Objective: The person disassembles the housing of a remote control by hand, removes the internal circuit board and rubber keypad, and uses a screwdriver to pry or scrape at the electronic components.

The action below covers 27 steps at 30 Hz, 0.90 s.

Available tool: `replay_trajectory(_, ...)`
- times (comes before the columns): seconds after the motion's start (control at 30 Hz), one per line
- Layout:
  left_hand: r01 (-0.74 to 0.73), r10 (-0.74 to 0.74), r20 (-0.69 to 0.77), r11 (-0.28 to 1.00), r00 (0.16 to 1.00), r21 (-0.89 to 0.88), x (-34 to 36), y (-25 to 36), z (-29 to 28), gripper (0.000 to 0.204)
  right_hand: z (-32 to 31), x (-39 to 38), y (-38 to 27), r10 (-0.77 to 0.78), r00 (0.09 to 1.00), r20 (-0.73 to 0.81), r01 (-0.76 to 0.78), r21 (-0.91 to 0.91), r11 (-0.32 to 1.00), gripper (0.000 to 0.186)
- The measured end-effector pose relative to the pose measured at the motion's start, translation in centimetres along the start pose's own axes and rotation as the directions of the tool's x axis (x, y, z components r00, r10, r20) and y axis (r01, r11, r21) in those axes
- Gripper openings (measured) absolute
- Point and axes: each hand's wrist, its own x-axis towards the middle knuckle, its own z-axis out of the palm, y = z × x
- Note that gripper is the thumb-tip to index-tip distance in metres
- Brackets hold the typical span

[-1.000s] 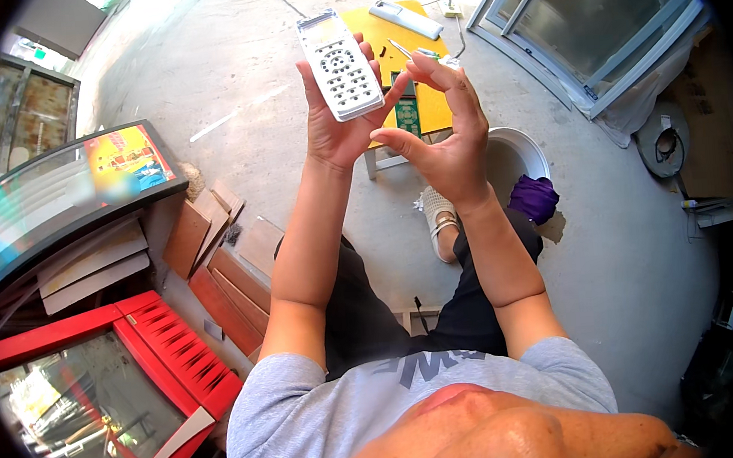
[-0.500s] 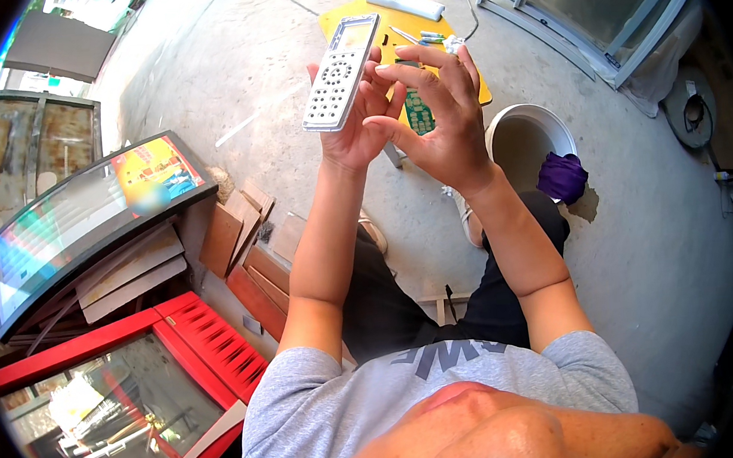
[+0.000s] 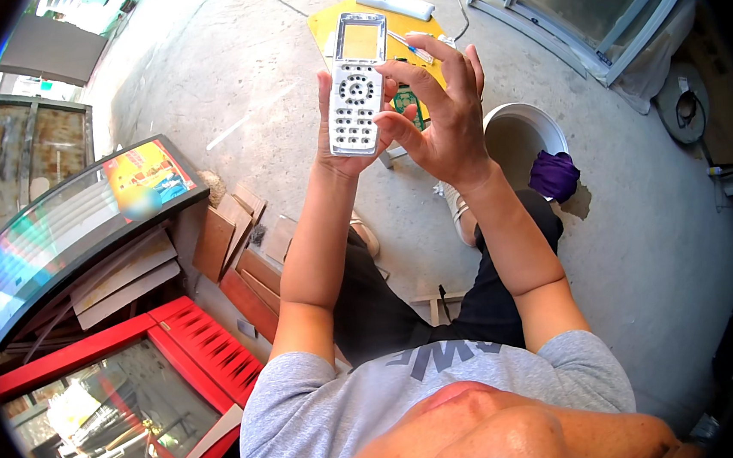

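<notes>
A white remote-control front shell (image 3: 354, 131), with a rectangular window at its far end and rows of button holes, lies in my left hand (image 3: 335, 160). My left thumb is along its left edge, and the fingers curl from underneath to its right side. My right hand (image 3: 454, 132) is at the shell's right edge, fingers apart; its thumb and index tips look to be at the edge, but whether they touch cannot be made out. Behind the hands, a green circuit board (image 3: 406, 104) is partly hidden, over the near part of a yellow table (image 3: 326, 25).
A long white casing (image 3: 396, 4) and a pen-like tool (image 3: 414, 50) lie on the table. To the right stand a white bucket (image 3: 496, 120) with a purple cloth (image 3: 554, 175) and a framed window (image 3: 590, 5). Wood pieces (image 3: 212, 241) and a red cabinet (image 3: 203, 345) are on the left.
My left hand has turned the shell more upright and facing me, and it sits slightly lower. My right thumb and index finger have come up to its right edge.
</notes>
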Motion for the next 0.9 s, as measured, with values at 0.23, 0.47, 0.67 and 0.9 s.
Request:
replay_trajectory(0.23,-0.008,0.03,-0.103,0.978,0.994,0.208,-0.4,-0.8,-0.2,0.08,0.6,-0.1,-0.5,-0.035,0.999,0.018,0.035,0.009,0.999,0.058)
replay_trajectory(0.47,-0.009,0.042,-0.099,0.948,0.994,0.318,-0.8,-0.6,-0.7,0.084,0.9,-0.2,-0.6,-0.063,0.998,0.01,0.062,0.01,0.998,0.059)
replay_trajectory(0.67,-0.019,0.072,-0.092,0.877,0.993,0.48,-1.2,-0.2,-0.5,0.085,1.5,-0.2,-0.8,-0.069,0.998,0.007,0.068,0.099,0.993,0.058)
replay_trajectory(0.9,-0.082,0.061,0.158,0.988,0.986,0.131,-2.0,3.5,-1.8,0.085,-0.2,1.8,2.5,0.258,0.957,-0.137,-0.16,0.494,0.855,0.036)
